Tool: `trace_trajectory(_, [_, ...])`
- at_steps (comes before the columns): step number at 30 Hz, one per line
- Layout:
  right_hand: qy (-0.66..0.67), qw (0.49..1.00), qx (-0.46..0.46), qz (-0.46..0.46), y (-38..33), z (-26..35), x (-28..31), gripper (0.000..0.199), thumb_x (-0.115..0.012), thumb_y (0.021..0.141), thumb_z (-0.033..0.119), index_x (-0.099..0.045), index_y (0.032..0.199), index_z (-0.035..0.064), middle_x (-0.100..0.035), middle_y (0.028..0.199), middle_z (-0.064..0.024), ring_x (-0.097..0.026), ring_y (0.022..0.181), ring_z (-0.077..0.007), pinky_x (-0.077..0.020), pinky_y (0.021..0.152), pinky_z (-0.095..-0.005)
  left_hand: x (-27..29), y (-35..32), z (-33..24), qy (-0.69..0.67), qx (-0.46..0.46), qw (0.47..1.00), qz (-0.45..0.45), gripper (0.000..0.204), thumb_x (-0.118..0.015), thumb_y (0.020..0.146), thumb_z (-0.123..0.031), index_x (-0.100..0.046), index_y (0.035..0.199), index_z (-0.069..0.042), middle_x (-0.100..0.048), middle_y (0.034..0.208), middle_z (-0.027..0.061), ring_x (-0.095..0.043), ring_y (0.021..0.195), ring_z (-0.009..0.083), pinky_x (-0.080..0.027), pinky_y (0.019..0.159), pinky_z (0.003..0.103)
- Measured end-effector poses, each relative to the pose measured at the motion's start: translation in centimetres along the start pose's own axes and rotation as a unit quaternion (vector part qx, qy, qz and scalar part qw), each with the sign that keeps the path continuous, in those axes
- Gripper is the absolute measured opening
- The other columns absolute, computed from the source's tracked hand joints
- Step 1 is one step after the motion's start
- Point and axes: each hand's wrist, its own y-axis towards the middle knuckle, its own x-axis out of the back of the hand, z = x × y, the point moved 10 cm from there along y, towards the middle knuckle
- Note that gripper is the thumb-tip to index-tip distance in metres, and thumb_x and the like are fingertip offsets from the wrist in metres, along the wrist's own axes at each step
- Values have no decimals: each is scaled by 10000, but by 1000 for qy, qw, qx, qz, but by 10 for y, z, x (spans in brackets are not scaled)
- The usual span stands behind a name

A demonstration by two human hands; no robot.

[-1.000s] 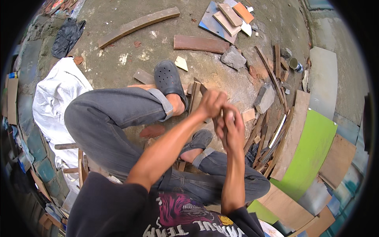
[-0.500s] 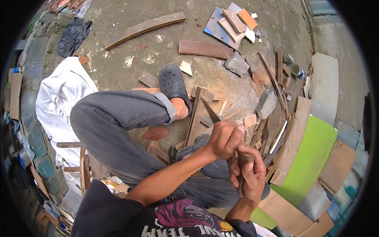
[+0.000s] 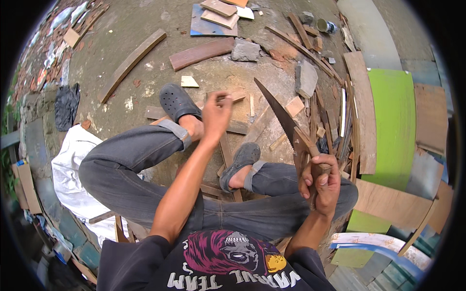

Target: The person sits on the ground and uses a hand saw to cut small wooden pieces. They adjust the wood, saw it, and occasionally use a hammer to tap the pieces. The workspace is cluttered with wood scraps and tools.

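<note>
My right hand (image 3: 323,186) is wrapped round the wooden handle of a handsaw (image 3: 281,109). The saw's dark blade points up and to the left, its teeth facing left, clear of the wood on the ground. My left hand (image 3: 217,116) is off the saw, smeared by motion, near a short wooden strip (image 3: 237,96). Whether its fingers touch that strip I cannot tell. Between my feet a long narrow board (image 3: 226,149) lies on the ground, partly hidden by my left arm. A pale angled offcut (image 3: 189,81) lies beyond my left shoe.
Farther off lie a reddish-brown plank (image 3: 201,53), a long curved-looking beam (image 3: 133,63) and a grey stone (image 3: 245,50). Wood scraps and a second stone block (image 3: 306,78) lie to the right, beside a green panel (image 3: 393,121). A white sack (image 3: 73,160) is at my left.
My left hand has come away from the saw and moved left toward the wood pieces. The right hand keeps the saw, its blade now more fully in sight. The view has turned.
</note>
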Motion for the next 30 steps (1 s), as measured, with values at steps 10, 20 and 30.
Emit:
trace_trajectory(10, [-32, 993, -4, -117, -16, -21, 17, 320, -723, 943, 195, -567, 1168, 31, -563, 758, -4, -473, 573, -47, -380, 486, -204, -24, -3, 151, 393, 183, 898, 79, 989, -823, 757, -418, -308, 1407, 121, -446, 1396, 343, -509, 1266, 441, -461, 1038, 474])
trace_trajectory(20, [-50, 979, -73, -183, -27, -41, 31, 275, -743, 920, 162, -604, 1121, 37, -574, 756, 3, -499, 593, -42, -383, 502, -202, -45, -5, 136, 407, 116, 905, 38, 864, -778, 776, -242, -285, 1397, 102, -446, 1345, 301, -540, 1194, 468, -494, 969, 495])
trace_trajectory(30, [-127, 983, -57, -121, -25, -46, 16, 345, -728, 936, 256, -553, 1144, 43, -555, 772, -36, -484, 558, -67, -393, 480, -216, -58, 19, 120, 377, 125, 915, 69, 883, -774, 791, -285, -290, 1421, 99, -405, 1384, 297, -508, 1246, 464, -477, 1007, 487])
